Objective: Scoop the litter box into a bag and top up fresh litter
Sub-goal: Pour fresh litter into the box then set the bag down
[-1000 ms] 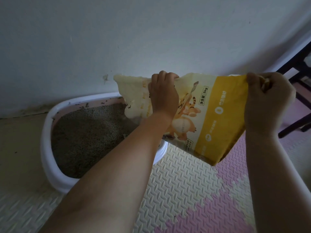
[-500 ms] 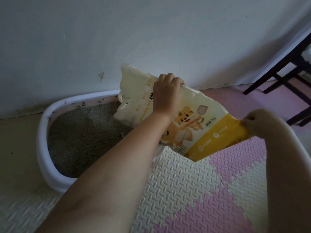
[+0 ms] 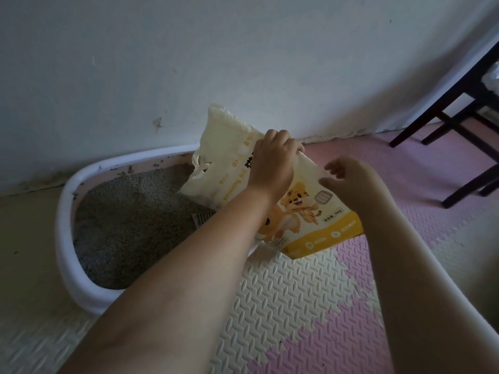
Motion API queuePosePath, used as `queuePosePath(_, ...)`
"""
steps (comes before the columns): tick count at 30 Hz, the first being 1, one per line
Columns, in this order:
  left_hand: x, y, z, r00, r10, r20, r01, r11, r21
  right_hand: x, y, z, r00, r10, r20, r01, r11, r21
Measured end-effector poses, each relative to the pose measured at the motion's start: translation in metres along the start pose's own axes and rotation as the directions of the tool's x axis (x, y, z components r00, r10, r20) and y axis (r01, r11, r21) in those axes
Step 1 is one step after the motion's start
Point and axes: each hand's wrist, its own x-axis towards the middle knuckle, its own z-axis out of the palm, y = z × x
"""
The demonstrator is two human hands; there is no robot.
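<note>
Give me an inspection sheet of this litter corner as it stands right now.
Surface: foam mat, cream and pink tiles.
Job's things: litter bag tilted, top end over litter box; grey litter inside; slotted piece, perhaps a scoop, partly hidden.
Clutter: stray grains on the box's back rim.
Grippers: left hand grips the bag's upper edge; right hand loose, holding nothing.
Cables: nothing seen.
Surroundings: white wall; dark chair legs.
</note>
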Motion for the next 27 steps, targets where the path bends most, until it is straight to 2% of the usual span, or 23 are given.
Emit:
queuePosePath(3,-0.002,0.002,0.001,0.999,0.045,0.016,-0.045,0.999,-0.013,0.003,-0.01,0.012,0.989,-0.047,-0.141,0.044,0.999,-0.021)
queuePosePath(8,-0.005,0.0,0.006,0.997,0.074,0.036,-0.074,0.997,-0.02,0.002,-0.014,0.022,0.977,0.016,-0.214,-0.027,0.999,-0.047)
queuePosePath(11,0.001,-0.009,0.003,0.988,0.14,0.057,-0.139,0.99,-0.026,0.002,-0.013,0.025,0.966,0.057,-0.251,-0.068,0.997,-0.033)
queuePosePath(14,0.008,-0.021,-0.01,0.977,0.197,0.083,-0.203,0.977,0.065,0.003,-0.01,0.028,0.953,0.104,-0.283,-0.107,0.994,0.008)
queuePosePath(17,0.013,-0.042,-0.024,0.982,0.165,0.089,-0.178,0.968,0.177,0.005,-0.008,0.029,0.948,0.141,-0.285,-0.134,0.99,0.047)
queuePosePath(19,0.013,-0.059,-0.034,0.992,0.084,0.091,-0.105,0.963,0.247,0.006,-0.006,0.03,0.945,0.156,-0.287,-0.144,0.988,0.06)
queuePosePath(21,0.012,-0.075,-0.044,0.993,-0.082,0.09,0.058,0.968,0.242,0.007,-0.005,0.03,0.944,0.165,-0.287,-0.152,0.986,0.069)
queuePosePath(24,0.007,-0.092,-0.053,0.915,-0.378,0.141,0.379,0.925,0.024,0.008,-0.003,0.032,0.944,0.17,-0.282,-0.156,0.985,0.072)
queuePosePath(27,0.008,-0.097,-0.058,0.835,-0.451,0.314,0.525,0.823,-0.216,0.008,-0.003,0.031,0.94,0.184,-0.287,-0.168,0.983,0.08)
